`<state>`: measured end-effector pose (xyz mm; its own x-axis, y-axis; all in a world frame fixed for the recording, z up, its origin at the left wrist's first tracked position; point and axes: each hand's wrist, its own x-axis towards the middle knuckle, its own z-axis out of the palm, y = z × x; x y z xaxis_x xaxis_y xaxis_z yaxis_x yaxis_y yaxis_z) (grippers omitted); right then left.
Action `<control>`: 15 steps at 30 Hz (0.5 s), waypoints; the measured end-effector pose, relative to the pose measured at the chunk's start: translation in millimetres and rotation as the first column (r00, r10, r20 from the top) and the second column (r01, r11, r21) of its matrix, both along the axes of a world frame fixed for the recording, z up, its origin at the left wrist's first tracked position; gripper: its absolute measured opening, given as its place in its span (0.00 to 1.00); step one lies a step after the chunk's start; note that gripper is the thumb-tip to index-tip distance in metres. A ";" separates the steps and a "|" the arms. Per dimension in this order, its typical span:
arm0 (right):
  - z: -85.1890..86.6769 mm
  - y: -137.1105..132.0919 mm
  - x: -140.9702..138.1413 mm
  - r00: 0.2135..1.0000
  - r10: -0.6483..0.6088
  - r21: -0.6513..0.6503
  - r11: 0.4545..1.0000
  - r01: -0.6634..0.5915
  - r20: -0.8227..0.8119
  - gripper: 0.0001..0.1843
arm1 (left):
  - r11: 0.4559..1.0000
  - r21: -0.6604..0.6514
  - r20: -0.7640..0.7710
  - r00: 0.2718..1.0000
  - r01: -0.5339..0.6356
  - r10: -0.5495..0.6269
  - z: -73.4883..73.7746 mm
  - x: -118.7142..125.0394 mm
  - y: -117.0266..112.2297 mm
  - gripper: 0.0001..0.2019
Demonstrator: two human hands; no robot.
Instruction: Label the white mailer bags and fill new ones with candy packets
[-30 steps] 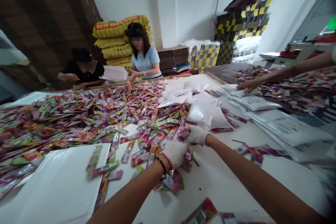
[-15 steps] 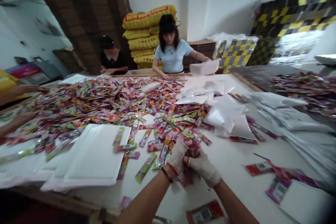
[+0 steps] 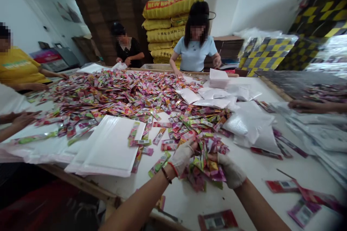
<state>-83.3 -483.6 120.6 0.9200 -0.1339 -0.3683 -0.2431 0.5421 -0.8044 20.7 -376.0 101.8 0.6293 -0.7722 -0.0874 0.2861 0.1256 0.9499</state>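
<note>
Between my two gloved hands is a loose bunch of small colourful snack packets (image 3: 204, 164), pink, green and yellow, just over the white tabletop (image 3: 187, 202). My left hand (image 3: 185, 155), in a pale glove with bare fingertips, is closed on the bunch's left side. My right hand (image 3: 230, 169), gloved alike, grips it from the right, its thumb over the top. Some of the fingers are hidden behind the packets. Just beyond, the big packet pile (image 3: 121, 94) spreads across the table. Left of my hands lies a stack of white padded envelopes (image 3: 108, 148).
Filled white envelopes (image 3: 249, 122) lie to the right, near plastic-wrapped packs (image 3: 311, 133) and another person's hand (image 3: 311, 106). Loose red packets (image 3: 217, 220) lie at the near edge. Across the table stands a co-worker in light blue (image 3: 195, 52); other co-workers are at the left.
My hands have moved slightly apart, and the bunch between them shows more fully. The view has turned left. The co-worker opposite has set down the white stack. A person's hand has appeared at the right.
</note>
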 end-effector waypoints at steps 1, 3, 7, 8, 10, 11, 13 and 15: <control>2.0 -1.7 -1.5 0.999 0.037 0.047 0.998 -0.035 -0.027 0.15 | 0.999 0.027 0.072 0.997 -0.028 0.026 -1.2 3.7 0.6 0.17; 3.3 -1.6 -3.3 0.998 0.029 0.049 0.998 -0.027 -0.053 0.15 | 0.981 0.127 0.231 0.966 -0.147 0.114 -3.8 6.6 2.1 0.10; 1.2 11.3 2.1 0.995 -0.090 -0.155 0.983 0.094 0.036 0.16 | 0.947 0.200 0.218 0.953 -0.253 0.208 -4.4 -4.4 5.5 0.11; -0.2 16.3 5.5 0.991 -0.104 -0.196 0.973 0.118 0.080 0.17 | 0.947 0.177 0.182 0.955 -0.267 0.235 -3.4 -9.1 5.9 0.13; -4.1 27.8 13.7 0.984 -0.129 -0.228 0.961 0.155 0.125 0.19 | 0.926 0.155 0.145 0.935 -0.345 0.324 -0.8 -17.3 7.0 0.16; -6.1 34.1 18.0 0.982 -0.144 -0.225 0.960 0.168 0.123 0.19 | 0.905 0.165 0.131 0.918 -0.392 0.373 0.7 -20.2 8.0 0.18; -9.4 47.0 25.8 0.984 -0.148 -0.192 0.968 0.164 0.095 0.19 | 0.881 0.192 0.115 0.902 -0.432 0.417 4.4 -21.9 13.2 0.19; -11.3 59.9 31.8 0.991 -0.113 -0.142 0.982 0.123 0.074 0.18 | 0.888 0.203 0.122 0.911 -0.412 0.394 9.8 -17.7 25.1 0.18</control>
